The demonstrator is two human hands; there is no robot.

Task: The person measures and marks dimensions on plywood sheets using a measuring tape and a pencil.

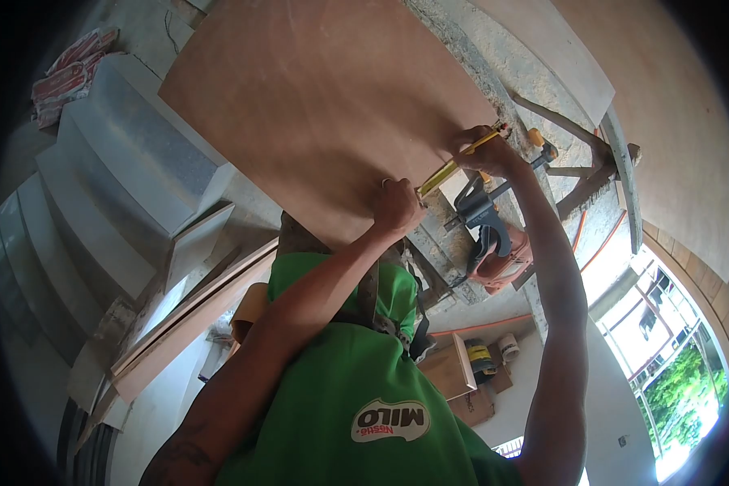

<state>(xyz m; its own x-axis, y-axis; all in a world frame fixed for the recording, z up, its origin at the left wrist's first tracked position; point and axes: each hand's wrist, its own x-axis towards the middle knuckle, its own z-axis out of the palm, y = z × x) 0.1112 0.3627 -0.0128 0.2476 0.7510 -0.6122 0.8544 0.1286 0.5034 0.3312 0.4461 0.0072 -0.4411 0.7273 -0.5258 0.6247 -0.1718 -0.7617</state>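
A large brown plywood sheet (324, 97) lies before me. Along its near right edge runs a yellow tape measure (439, 177), its blade stretched between both hands. My left hand (401, 208) is closed on the tape's near end, knuckles up, resting at the sheet's edge. My right hand (494, 154) is bent over the sheet's right corner, its fingers closed around a thin yellow stick that looks like a pencil (483, 142). Whether this hand also grips the tape is hidden. Just below my right hand is a dark bar clamp (479, 209) with orange pads.
A reddish-orange power tool (504, 263) sits below the clamp. Rough wooden supports (579, 190) stand at right, beside another large panel (672, 121). White steps (130, 154) rise at left, with red-and-white bags (71, 73) beyond. Long boards (194, 316) lean near my left arm.
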